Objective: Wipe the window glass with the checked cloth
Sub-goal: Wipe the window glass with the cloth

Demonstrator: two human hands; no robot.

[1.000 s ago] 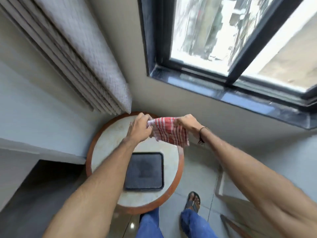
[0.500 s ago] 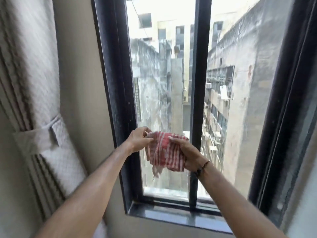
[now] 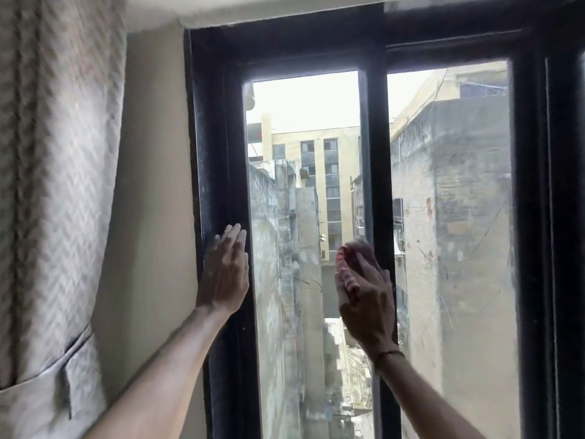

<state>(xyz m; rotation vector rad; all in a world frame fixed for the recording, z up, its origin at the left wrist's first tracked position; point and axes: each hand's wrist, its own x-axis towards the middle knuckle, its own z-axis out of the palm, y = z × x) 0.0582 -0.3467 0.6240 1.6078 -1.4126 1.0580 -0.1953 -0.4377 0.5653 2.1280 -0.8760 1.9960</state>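
Note:
A tall window with a black frame (image 3: 218, 153) fills the view, its dusty left glass pane (image 3: 300, 217) streaked with smears. My right hand (image 3: 367, 296) presses the red-and-white checked cloth (image 3: 349, 261) flat against that pane, close to the black centre bar (image 3: 376, 185). Only a bunched red edge of the cloth shows past my fingers. My left hand (image 3: 226, 274) lies flat and empty on the left side of the frame, fingers pointing up.
A pale patterned curtain (image 3: 53, 217) hangs tied back at the far left, with a strip of beige wall (image 3: 152, 185) between it and the frame. The right glass pane (image 3: 452, 232) is scratched and dusty. Buildings stand outside.
My view has swung up from the round table to the window. The left hand let go of the cloth and went to the frame; the right hand carried the cloth up onto the glass.

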